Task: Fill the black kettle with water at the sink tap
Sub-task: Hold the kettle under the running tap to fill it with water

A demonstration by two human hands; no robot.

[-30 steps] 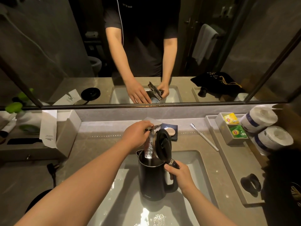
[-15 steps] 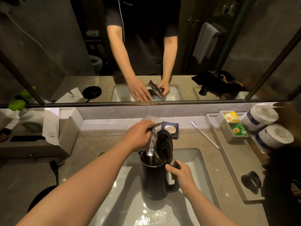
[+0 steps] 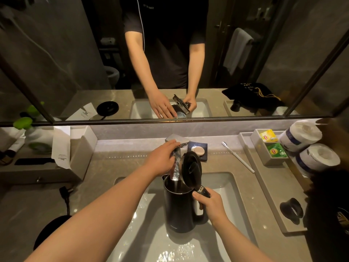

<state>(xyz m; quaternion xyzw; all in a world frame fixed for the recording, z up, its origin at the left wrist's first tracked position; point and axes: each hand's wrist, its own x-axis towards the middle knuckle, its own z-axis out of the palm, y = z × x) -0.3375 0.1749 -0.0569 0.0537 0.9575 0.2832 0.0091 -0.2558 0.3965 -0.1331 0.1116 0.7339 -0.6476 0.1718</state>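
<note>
While the black kettle [image 3: 179, 207] sits upright in the sink [image 3: 222, 184] just as it did a moment ago, little has changed: it stays under the tap [image 3: 177, 143], and the stream of water [image 3: 175, 173] keeps falling into its open mouth. The view has only drifted a touch, and my two hands keep their places.

My right hand [image 3: 211, 204] stays closed round the top of the kettle's handle, thumb laid over the upper end near the hinge, the other fingers curled beneath and hidden from me. The lid [image 3: 190, 170] stands swung up just above that thumb, tilted back toward me, its dark underside facing the stream.

My left hand [image 3: 162, 159] rests on the tap, fingers bent loosely over the lever with the tips touching its metal top; whether they press or merely lie there I cannot tell. The water leaves the spout just below those fingertips and drops straight into the kettle.

Beyond my left fingertips, a dark soap dish [image 3: 198, 151] with a pale round soap lies on the counter. To the right of my right hand a white toothbrush [image 3: 238, 157] lies slantwise on the stone, then a tray [image 3: 264, 182] with yellow and green tea packets [image 3: 272, 144], and two paper rolls [image 3: 309, 146] past it. Off to the left of my left forearm, a black kettle base [image 3: 51, 229] with its cord sits on the counter.
</note>
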